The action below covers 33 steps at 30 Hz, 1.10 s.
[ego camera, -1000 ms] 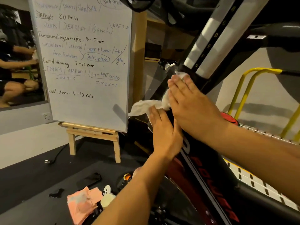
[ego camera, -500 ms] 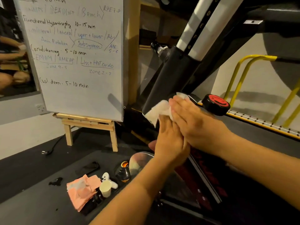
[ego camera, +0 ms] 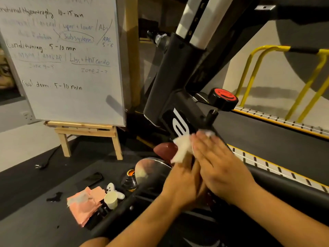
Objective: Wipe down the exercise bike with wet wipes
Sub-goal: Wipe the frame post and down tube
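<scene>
White wipe (ego camera: 182,148) on bike frame (ego camera: 170,82); whiteboard (ego camera: 71,72) reads "Cool down 5-10 min"

The room was dim with warm light. The whiteboard (ego camera: 67,72) looked brightest. The left hand (ego camera: 183,182) and right hand (ego camera: 222,173) were blurry. The yellow rail (ego camera: 274,48) threw a shadow on the wall (ego camera: 277,73).

The only camera sat on the person's head and looked forward and down, close to the exercise bike (ego camera: 169,77).
</scene>
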Tool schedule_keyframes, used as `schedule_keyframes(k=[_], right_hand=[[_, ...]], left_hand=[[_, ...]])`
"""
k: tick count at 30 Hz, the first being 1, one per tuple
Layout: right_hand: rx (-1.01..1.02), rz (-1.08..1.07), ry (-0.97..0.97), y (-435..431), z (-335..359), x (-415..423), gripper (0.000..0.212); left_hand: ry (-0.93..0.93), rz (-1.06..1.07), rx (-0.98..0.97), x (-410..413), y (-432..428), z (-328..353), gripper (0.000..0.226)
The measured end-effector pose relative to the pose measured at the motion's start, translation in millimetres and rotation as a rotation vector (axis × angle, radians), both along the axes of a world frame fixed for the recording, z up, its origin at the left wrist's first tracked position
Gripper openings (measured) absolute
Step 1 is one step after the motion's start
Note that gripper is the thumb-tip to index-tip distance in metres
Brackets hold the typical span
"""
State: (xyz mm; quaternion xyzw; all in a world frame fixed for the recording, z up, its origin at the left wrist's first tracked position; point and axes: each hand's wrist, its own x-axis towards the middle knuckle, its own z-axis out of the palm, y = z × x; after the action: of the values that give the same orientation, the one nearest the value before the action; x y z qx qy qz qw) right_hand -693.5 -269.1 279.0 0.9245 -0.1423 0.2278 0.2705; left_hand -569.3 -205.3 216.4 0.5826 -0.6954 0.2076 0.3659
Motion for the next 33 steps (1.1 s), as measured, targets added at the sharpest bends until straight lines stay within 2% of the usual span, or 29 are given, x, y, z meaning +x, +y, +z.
schedule_keyframes(k=[1,3,5,8,10,12,13,15,18,21,24,28,31,33], right_hand=[[0.004,0.0,-0.051,-2.2,16.7,8.2,0.047],[0.032,-0.018,-0.144,-3.8,36.5,14.9,0.045],[0.075,-0.027,-0.185,4.2,31.2,4.9,0.044],[0.067,-0.037,-0.045,18.8,-5.5,-41.2,0.045],[0.068,-0.088,0.085,23.0,-19.4,-72.8,0.047],[0.067,-0.094,0.135,21.6,-19.7,-85.6,0.047],[0.076,-0.09,0.146,19.1,-16.6,-85.6,0.046],[0.056,-0.104,0.117,7.0,-4.3,-80.8,0.047],[0.059,-0.213,-0.004,-9.8,19.9,-78.5,0.041],[0.061,-0.188,-0.062,-3.0,13.8,-85.8,0.034],[0.026,-0.079,-0.01,16.8,-23.6,-100.7,0.036],[0.003,-0.205,0.3,35.4,-82.5,-138.0,0.054],[-0.04,-0.264,0.397,44.0,-96.7,-156.4,0.061],[-0.083,-0.344,0.295,47.8,-79.6,-153.8,0.064]], left_hand=[[0.018,-0.007,-0.029,5.4,-7.6,16.3,0.059],[0.08,0.05,0.043,11.8,-18.2,48.2,0.062],[0.093,0.075,0.052,8.3,-21.5,49.4,0.064],[0.074,0.021,0.063,-22.5,0.1,0.1,0.063],[-0.036,0.02,0.158,-44.5,16.2,-35.3,0.065],[-0.05,-0.056,0.263,-59.4,22.3,-52.1,0.065],[-0.041,-0.08,0.263,-62.3,20.9,-50.3,0.065],[-0.039,-0.062,0.14,-60.7,10.4,-32.9,0.062],[0.034,0.046,0.0,-49.2,-11.3,6.8,0.058],[0.066,0.053,0.054,-45.5,-17.8,6.7,0.055],[-0.013,-0.052,0.204,-56.4,1.0,-43.1,0.058],[-0.142,-0.137,0.407,-74.9,25.0,-103.6,0.07],[-0.16,-0.11,0.392,-82.6,16.5,-97.7,0.072],[-0.194,-0.1,0.304,-87.5,5.9,-67.7,0.07]])
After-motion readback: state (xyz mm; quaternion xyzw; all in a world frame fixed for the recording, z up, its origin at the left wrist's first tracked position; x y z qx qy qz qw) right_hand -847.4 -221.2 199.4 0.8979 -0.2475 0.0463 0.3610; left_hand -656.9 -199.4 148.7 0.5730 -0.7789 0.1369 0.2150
